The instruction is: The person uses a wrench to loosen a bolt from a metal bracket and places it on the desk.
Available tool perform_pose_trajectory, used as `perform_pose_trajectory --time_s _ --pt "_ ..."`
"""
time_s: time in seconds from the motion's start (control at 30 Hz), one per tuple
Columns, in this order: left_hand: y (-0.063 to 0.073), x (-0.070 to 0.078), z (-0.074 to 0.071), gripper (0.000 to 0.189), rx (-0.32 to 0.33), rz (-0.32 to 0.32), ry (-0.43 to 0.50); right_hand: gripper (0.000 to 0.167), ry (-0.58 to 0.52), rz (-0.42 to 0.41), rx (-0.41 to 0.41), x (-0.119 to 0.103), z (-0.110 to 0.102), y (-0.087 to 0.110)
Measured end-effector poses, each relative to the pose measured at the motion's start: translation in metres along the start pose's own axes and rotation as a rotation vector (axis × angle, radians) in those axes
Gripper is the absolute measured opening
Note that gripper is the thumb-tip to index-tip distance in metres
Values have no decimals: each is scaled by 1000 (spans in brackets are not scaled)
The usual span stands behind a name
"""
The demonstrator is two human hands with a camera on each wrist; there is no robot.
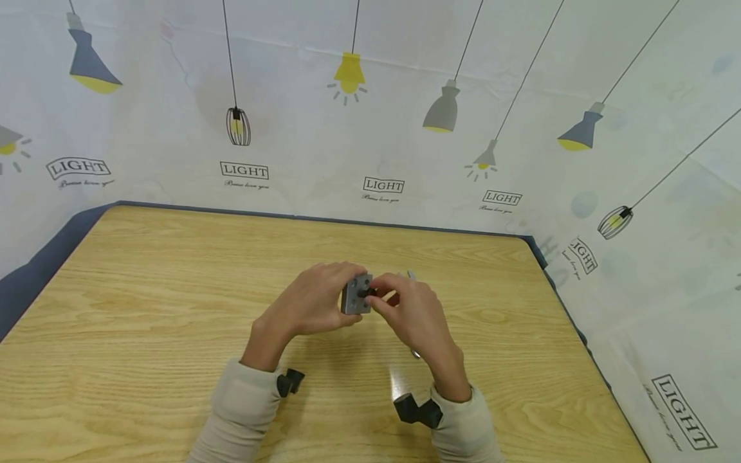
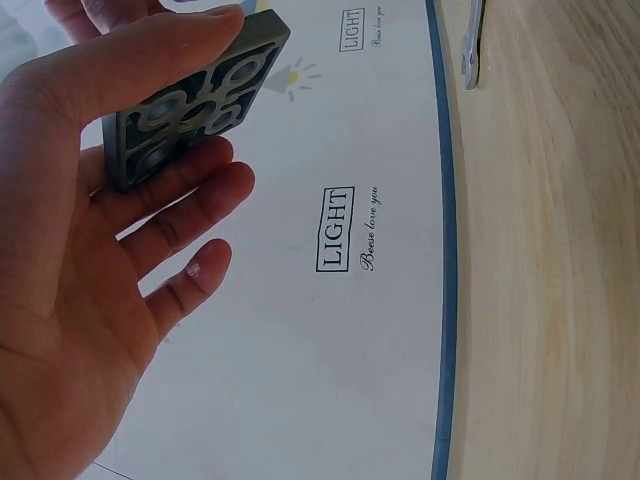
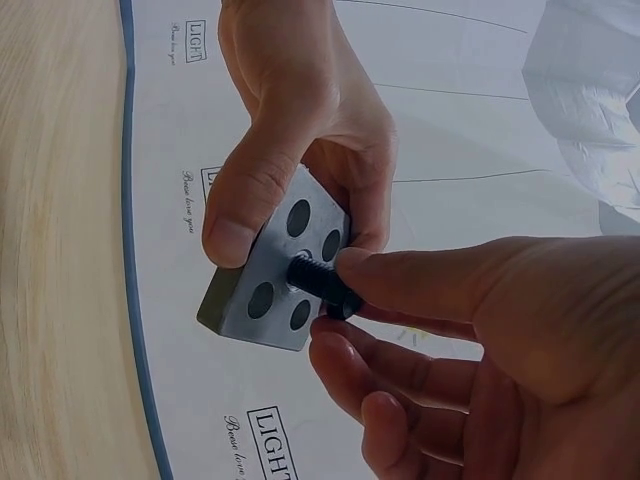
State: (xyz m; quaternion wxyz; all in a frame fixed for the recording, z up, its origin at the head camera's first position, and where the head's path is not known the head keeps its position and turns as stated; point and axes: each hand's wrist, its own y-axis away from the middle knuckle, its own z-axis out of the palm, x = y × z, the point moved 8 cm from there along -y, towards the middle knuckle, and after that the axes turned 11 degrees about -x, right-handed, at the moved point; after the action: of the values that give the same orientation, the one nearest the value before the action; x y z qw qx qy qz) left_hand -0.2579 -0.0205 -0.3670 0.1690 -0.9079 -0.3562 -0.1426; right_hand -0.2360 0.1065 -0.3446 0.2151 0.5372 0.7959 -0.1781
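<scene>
My left hand [image 1: 315, 299] grips a small grey square block [image 1: 357, 294] by its edges, thumb on one side and fingers on the other. The right wrist view shows round holes in the block's face, and a black threaded bolt [image 3: 322, 283] standing in the middle hole with part of its thread exposed. My right hand [image 1: 413, 315] pinches the bolt's head end between thumb and fingers. On the left wrist side, the block's back [image 2: 195, 110] has recessed rings. Both hands hold these parts above the table.
A metal wrench [image 2: 473, 45] lies on the wooden table [image 1: 173, 308]; in the head view my right hand covers most of it. Behind the table hangs a white sheet [image 1: 301, 128] printed with lamps. Dark devices [image 1: 418, 411] are strapped at both wrists.
</scene>
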Motion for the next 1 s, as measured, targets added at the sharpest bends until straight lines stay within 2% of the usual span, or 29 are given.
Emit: perform_pose_trajectory --time_s 0.2,0.47,0.67,1.0 --pt "0 1 -1 68 -2 -2 0 20 2 -6 5 -1 -1 0" --pt "1 1 -2 69 3 -3 -2 35 14 48 1 2 -1 1" --pt "1 1 -1 68 1 -3 -1 25 -21 93 -2 5 -1 1" --pt "1 1 -1 67 -3 -9 -2 18 -20 89 -15 5 1 0"
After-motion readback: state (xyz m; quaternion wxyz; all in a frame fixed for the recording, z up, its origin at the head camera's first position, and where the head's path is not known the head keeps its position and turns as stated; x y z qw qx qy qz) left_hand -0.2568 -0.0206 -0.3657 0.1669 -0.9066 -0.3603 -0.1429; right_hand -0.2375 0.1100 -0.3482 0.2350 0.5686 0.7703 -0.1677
